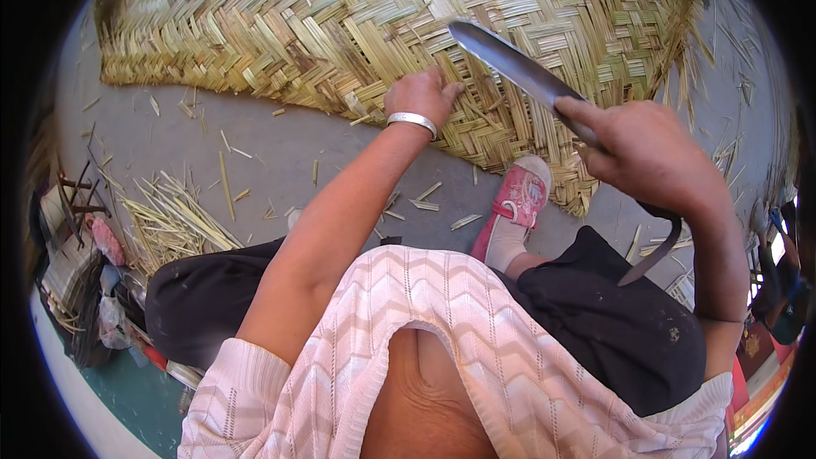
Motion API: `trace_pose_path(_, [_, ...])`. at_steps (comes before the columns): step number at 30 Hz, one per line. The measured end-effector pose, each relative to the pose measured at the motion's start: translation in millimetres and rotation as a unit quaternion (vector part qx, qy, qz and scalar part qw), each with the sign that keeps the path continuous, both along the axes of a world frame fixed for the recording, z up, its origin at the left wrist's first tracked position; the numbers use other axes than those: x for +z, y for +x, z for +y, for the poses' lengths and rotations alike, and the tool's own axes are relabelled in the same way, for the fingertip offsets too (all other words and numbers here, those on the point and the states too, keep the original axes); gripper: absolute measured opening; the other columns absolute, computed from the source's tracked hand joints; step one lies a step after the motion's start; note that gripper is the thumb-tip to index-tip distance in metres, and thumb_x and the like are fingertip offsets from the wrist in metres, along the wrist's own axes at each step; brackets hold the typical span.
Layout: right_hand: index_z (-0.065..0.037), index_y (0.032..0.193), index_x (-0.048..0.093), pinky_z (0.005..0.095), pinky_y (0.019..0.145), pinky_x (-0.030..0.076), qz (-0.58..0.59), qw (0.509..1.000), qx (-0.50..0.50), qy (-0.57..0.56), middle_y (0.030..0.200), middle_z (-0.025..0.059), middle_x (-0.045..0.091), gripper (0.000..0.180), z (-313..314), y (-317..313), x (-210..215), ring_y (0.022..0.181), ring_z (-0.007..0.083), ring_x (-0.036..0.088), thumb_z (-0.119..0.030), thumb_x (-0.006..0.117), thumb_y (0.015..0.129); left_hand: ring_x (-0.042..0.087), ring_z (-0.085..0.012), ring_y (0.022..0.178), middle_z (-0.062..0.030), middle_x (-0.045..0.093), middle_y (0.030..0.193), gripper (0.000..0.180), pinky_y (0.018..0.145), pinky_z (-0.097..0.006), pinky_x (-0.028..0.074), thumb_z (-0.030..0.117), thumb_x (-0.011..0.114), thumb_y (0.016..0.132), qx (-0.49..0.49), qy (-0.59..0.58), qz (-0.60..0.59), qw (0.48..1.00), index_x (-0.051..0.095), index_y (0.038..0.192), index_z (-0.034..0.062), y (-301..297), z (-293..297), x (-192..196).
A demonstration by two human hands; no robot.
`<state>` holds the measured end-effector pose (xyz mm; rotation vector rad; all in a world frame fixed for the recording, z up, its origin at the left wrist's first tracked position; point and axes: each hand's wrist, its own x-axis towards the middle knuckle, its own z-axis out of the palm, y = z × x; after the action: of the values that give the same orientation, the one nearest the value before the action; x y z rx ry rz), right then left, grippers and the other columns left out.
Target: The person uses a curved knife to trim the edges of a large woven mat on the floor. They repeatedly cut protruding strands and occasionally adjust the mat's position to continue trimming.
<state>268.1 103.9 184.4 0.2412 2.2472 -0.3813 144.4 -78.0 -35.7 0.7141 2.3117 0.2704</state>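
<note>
Nearest to me I see one pink-and-white zigzag knit top (pixel 442 348) and black trousers (pixel 612 314), with one pink shoe (pixel 520 197) planted on the grey floor (pixel 280 153) just at the near edge of the weave. To the near left lies one loose heap of split cane strips (pixel 174 219), and short offcuts are scattered across the floor around it.

I count two hands. My right hand (pixel 642 153) has its grip clamped tight around one long metal blade (pixel 518 68); the fingers wrap fully round it, and the blade runs up and to the left, its tip above the weave, while its dark lower end curves down past my wrist. My left hand (pixel 422 93), wearing one silver bangle (pixel 411 121), has its grip spread flat, fingers apart, pressing on the weave and holding nothing.

Farthest lies one large woven cane mat (pixel 340 17), in herringbone pattern, spanning the far side of the floor, its near edge frayed.
</note>
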Motion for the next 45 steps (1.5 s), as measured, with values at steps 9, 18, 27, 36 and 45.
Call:
trace_pose_path(9, [-0.014, 0.151, 0.032, 0.0404, 0.072, 0.050, 0.323, 0.890, -0.323, 0.010, 0.089, 0.0211, 0.064, 0.064, -14.9, 103.1, -32.1, 0.074, 0.0366, 0.064, -0.018, 0.057, 0.092, 0.067, -0.0149, 0.087, -0.0105, 0.070, 0.099, 0.033, 0.075, -0.029, 0.054, 0.014, 0.066, 0.090, 0.209, 0.348, -0.125, 0.905, 0.061, 0.118, -0.0033, 9.2, 22.2, -31.9])
trace_pose_path(18, [-0.021, 0.154, 0.026, 0.0460, 0.061, 0.051, 0.221, 0.874, -0.385, 0.198, 0.103, 0.0141, 0.066, 0.072, -31.8, 219.7, -132.8, 0.073, 0.0366, 0.064, -0.025, 0.059, 0.090, 0.066, -0.0170, 0.094, -0.0020, 0.067, 0.102, 0.030, 0.087, -0.035, 0.049, 0.020, 0.071, 0.089, 0.344, 0.286, -0.580, 0.680, 0.056, 0.113, 0.0105, -2.7, 29.9, -16.6])
trace_pose_path(27, [-0.026, 0.153, 0.028, 0.0460, 0.059, 0.051, 0.332, 0.876, -0.256, 0.239, 0.086, 0.0098, 0.059, 0.079, -20.3, 231.5, -153.5, 0.069, 0.0346, 0.062, -0.020, 0.065, 0.084, 0.064, -0.0259, 0.106, -0.0068, 0.066, 0.113, 0.033, 0.085, -0.036, 0.052, 0.022, 0.072, 0.089, 0.324, 0.426, -0.358, 0.765, 0.060, 0.116, 0.0057, -34.1, 45.5, -2.8])
trace_pose_path(36, [-0.021, 0.151, 0.033, 0.0440, 0.065, 0.054, 0.447, 0.820, -0.321, 0.156, 0.105, 0.0123, 0.065, 0.075, -7.3, 190.2, -205.3, 0.078, 0.0332, 0.066, -0.017, 0.063, 0.082, 0.052, -0.0236, 0.127, -0.0100, 0.057, 0.135, 0.043, 0.112, -0.046, 0.033, 0.044, 0.054, 0.095, -0.500, 0.217, 0.260, 0.797, 0.063, 0.123, 0.0123, 47.2, 121.2, 54.0])
trace_pose_path(45, [-0.024, 0.152, 0.032, 0.0444, 0.060, 0.053, 0.430, 0.837, -0.324, 0.104, 0.093, 0.0125, 0.062, 0.076, 4.2, 177.5, -209.5, 0.069, 0.0335, 0.063, -0.019, 0.064, 0.083, 0.069, -0.0333, 0.088, -0.0115, 0.072, 0.092, 0.032, 0.074, -0.045, 0.054, 0.038, 0.054, 0.093, -0.542, -0.046, 0.032, 0.838, 0.072, 0.089, 0.0112, 60.1, 144.0, 71.7])
